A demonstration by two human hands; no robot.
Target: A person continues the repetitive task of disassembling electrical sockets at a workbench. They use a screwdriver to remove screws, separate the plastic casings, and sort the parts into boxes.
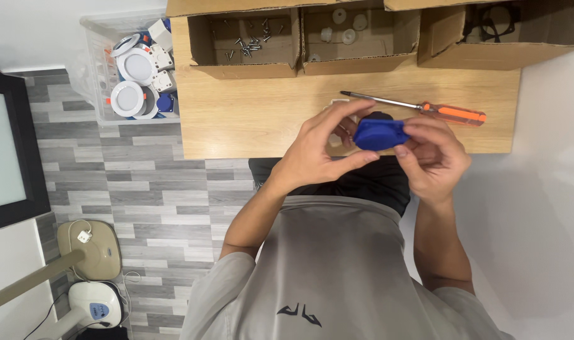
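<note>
A light wooden worktop [249,119] is being seen from above, standing on grey plank flooring [136,189], with three open cardboard boxes [356,38] lined along its far edge and a clear plastic bin [132,69] of round white fittings being kept just off its left edge. An orange-handled screwdriver [425,108] is lying near the right edge. A small blue plastic cover [380,134], rounded and smooth, is being gripped between the left hand [321,148] and the right hand [435,154] over the near edge.

Left hand [318,148] and right hand [435,154] — fingers curled, meeting.
</note>
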